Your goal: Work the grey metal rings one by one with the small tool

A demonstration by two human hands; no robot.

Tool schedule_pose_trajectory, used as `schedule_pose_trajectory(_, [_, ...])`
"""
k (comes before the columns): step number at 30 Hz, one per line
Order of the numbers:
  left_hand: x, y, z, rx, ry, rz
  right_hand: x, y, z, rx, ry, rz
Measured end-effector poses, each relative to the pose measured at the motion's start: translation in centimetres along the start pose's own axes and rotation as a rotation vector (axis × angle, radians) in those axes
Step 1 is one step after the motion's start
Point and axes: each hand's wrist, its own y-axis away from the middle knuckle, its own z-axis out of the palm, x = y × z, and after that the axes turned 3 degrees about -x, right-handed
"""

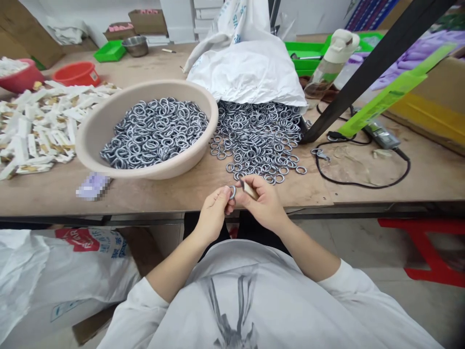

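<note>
Between the fingertips of my left hand (214, 209) a grey ring (233, 192) is pinched at the table's front edge. My right hand (264, 202) is closed around a small tool with a pale wooden handle (250, 190); its tip points toward the ring, and I cannot tell whether they touch. Just beyond my hands lies a loose pile of grey rings (261, 140), spilling from the mouth of a white sack (250, 72). To the left of the pile stands a wide beige basin (85, 138) with many more rings inside.
White strip-like pieces (39, 126) are heaped at the left, near a red bowl (77, 73). A dark metal post (348, 87) slants up on the right, beside a lime-green strip (392, 99) and a black cable (363, 184). Under the table sits a red stool (428, 252).
</note>
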Motion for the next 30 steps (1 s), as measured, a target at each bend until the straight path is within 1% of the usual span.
schedule_pose_trajectory(2, [0.2, 0.4, 0.6, 0.031, 0.116, -0.046, 0.2, 0.1, 0.0, 0.001, 0.103, -0.03])
schedule_pose_trajectory(5, [0.6, 0.9, 1.2, 0.006, 0.21, -0.11, 0.3, -0.1, -0.3, 0.034, 0.225, -0.046])
schedule_pose_trajectory(7, [0.7, 1.0, 1.4, 0.006, 0.283, -0.155, 0.2, -0.1, -0.6, 0.039, 0.339, -0.114])
schedule_pose_trajectory(9, [0.6, 1.1, 1.4, 0.035, 0.349, -0.178, 0.1, 0.2, -0.7, -0.013, 0.484, -0.228])
schedule_pose_trajectory(11, [0.6, 1.2, 1.4, 0.071, 0.378, -0.186, 0.0, 0.6, -0.7, -0.079, 0.615, -0.326])
schedule_pose_trajectory(12, [0.5, 1.2, 1.4, 0.085, 0.38, -0.186, 0.0, 0.8, -0.6, -0.099, 0.665, -0.354])
schedule_pose_trajectory(17, [0.6, 1.3, 1.6, 0.086, 0.373, -0.167, -0.2, 1.2, -0.1, -0.111, 0.794, -0.376])
schedule_pose_trajectory(20, [0.5, 1.5, 1.7, 0.067, 0.372, -0.158, 0.0, 1.1, -0.2, -0.13, 0.79, -0.367])
schedule_pose_trajectory(22, [0.4, 1.7, 1.8, 0.043, 0.361, -0.155, 0.4, 0.7, -0.7, -0.11, 0.752, -0.315])
schedule_pose_trajectory(25, [0.1, 2.2, 1.6, -0.029, 0.324, -0.177, 1.1, -0.8, -1.9, 0.07, 0.756, -0.141])
schedule_pose_trajectory(26, [0.1, 2.3, 1.4, -0.038, 0.319, -0.185, 1.3, -1.3, -2.2, 0.124, 0.808, -0.087])
schedule_pose_trajectory(27, [0.0, 2.2, 1.1, -0.03, 0.319, -0.189, 1.4, -1.9, -2.5, 0.14, 0.889, -0.052])
schedule_pose_trajectory(28, [0.1, 2.1, 0.7, -0.011, 0.323, -0.188, 1.4, -2.4, -2.5, 0.126, 0.989, -0.025])
schedule_pose_trajectory(30, [0.2, 1.7, -0.2, 0.03, 0.325, -0.171, 1.3, -3.2, -2.3, 0.055, 1.181, 0.031])
